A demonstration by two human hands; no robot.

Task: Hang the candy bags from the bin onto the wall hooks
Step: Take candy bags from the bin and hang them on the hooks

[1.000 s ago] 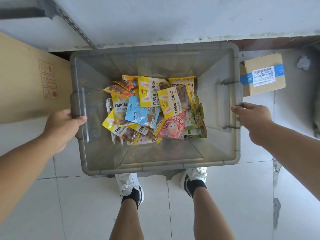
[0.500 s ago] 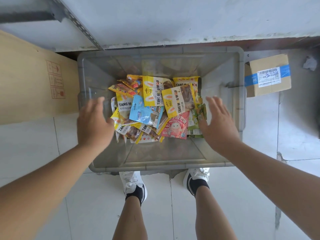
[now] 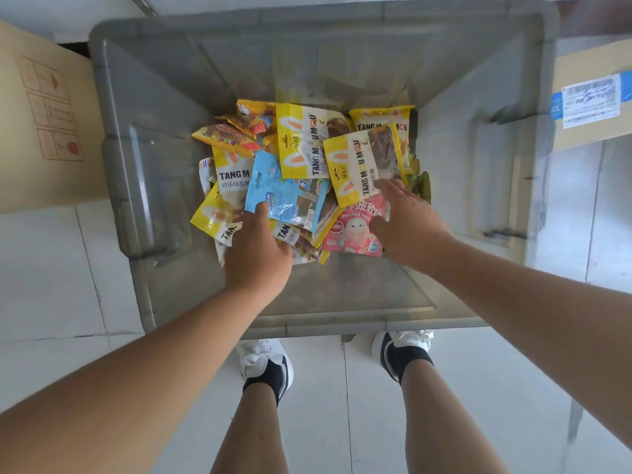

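Both hands reach into the grey plastic bin (image 3: 143, 172): left hand (image 3: 256, 254) and right hand (image 3: 410, 224) spread, holding nothing, touching heaped foil candy bags (image 3: 307, 165) mid-floor. Pinch one bag's hang-hole top.

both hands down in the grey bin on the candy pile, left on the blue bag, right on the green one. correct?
Not quite. The head view shows both hands in the grey bin: the left hand at the blue bag, as you say. But the right hand rests on a yellow bag and the pink bag, not a green one.
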